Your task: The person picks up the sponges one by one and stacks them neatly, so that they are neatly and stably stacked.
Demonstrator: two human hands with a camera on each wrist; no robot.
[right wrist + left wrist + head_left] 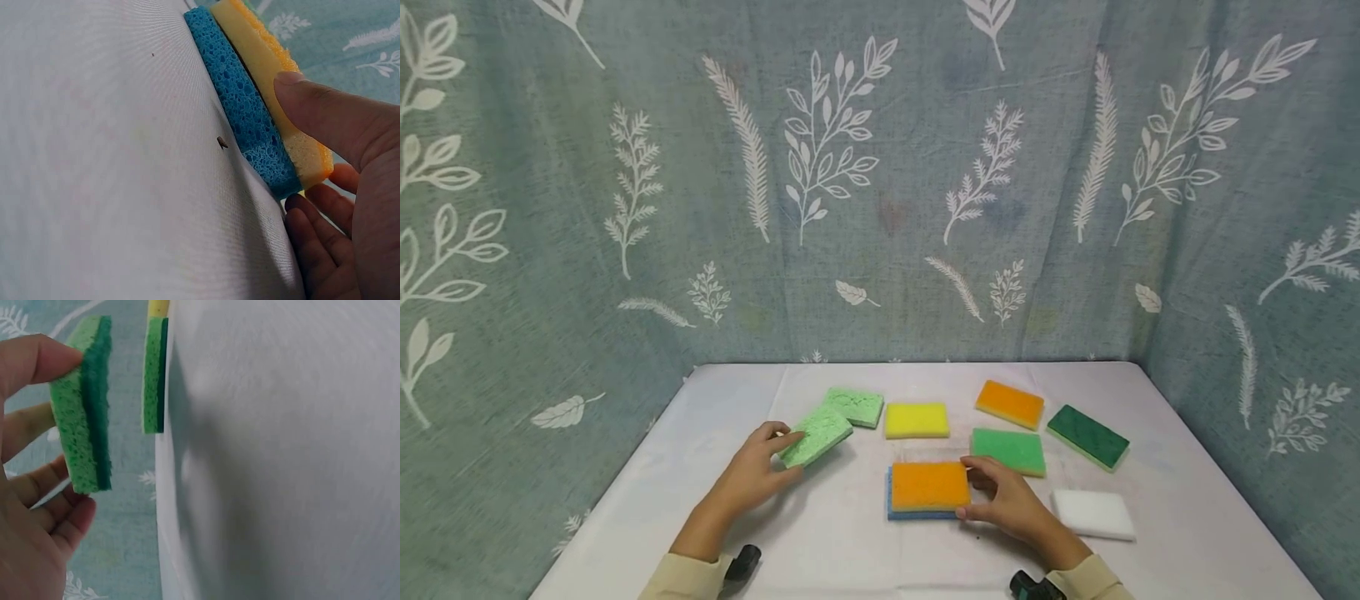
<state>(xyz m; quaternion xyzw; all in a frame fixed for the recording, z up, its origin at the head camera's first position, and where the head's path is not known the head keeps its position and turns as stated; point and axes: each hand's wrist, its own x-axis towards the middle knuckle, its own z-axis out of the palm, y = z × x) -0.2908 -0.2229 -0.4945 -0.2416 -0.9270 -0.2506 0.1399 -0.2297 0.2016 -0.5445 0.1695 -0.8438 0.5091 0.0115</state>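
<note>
My left hand pinches a light green sponge with a darker green scouring layer underneath, held tilted above the table. In the left wrist view, the thumb presses one face edge of that sponge and the fingers are behind it. A second light green sponge lies just beyond it. At the front middle, an orange-topped sponge is stacked on a blue sponge. My right hand holds the orange one at its right end, thumb on the near side and fingers on the far side.
A yellow sponge, another orange sponge, a green sponge, a dark green sponge and a white sponge lie on the white-covered table. A leaf-patterned curtain surrounds the back and sides.
</note>
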